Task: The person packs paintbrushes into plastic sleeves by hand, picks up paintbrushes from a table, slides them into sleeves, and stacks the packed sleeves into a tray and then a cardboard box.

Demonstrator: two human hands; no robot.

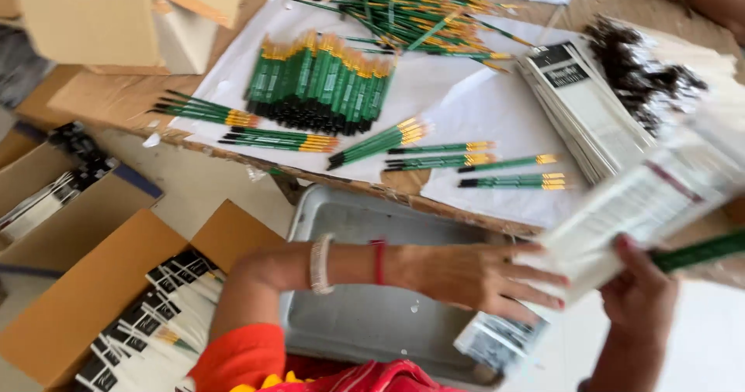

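A person in an orange sleeve works over a surface (116,101) spread with white paper (481,112) and green paintbrushes. The left hand (473,277), with a white bangle and a red thread at the wrist, lies flat with fingers stretched out against a blurred white packet (621,213), pressing its lower edge. The right hand (640,307) is closed around a green brush handle (698,251) that points up and to the right, just beside the packet. Below the left hand a second clear packet with dark printing (500,339) tilts over a grey metal tray (365,229). Above, a tidy row of green brushes with yellow ferrules (318,81) lies on the paper, with small bundles (283,140) in front of it and a loose heap (411,12) at the far edge. A fanned stack of white backing cards (582,109) sits to the right, next to a pile of filled clear sleeves (644,70). At lower left, an open cardboard box (85,299) holds packed brush sets with black labels (155,322). Another cardboard box (109,19) stands at upper left.
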